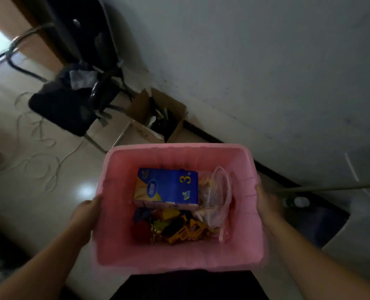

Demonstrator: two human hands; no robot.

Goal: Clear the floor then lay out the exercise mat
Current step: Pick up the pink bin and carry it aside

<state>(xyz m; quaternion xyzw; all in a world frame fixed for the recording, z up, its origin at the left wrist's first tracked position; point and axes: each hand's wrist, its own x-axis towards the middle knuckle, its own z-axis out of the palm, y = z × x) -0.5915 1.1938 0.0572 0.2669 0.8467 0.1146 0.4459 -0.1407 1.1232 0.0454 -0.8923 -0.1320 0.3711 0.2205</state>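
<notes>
Head camera looks straight down into a pink plastic bin (123, 252), which the person holds in the air in front of the body, near the wall. The left hand (86, 215) is closed on the left rim, with the thumb over the edge. The right hand (264, 200) is closed on the right rim in the same way. The exercise mat does not show anywhere in this view, so I judge that the floor-clearing step is not finished.

The risks, as I see them: the bin is held only by its thin rims, and smooth plastic can slip or bend if the load moves to one side. The white cable (41, 167) lies in loose loops on the glossy floor tiles, and a foot can catch in it. The black chair (61, 109) and the open cardboard box (158, 120) also stand close ahead.

Inside the bin, a blue carton (169, 187) with stiff flat faces lies on top of small hard toys (179, 228) in yellow, red and black. Beside it there is a thin, crumpled clear bag (218, 198).
</notes>
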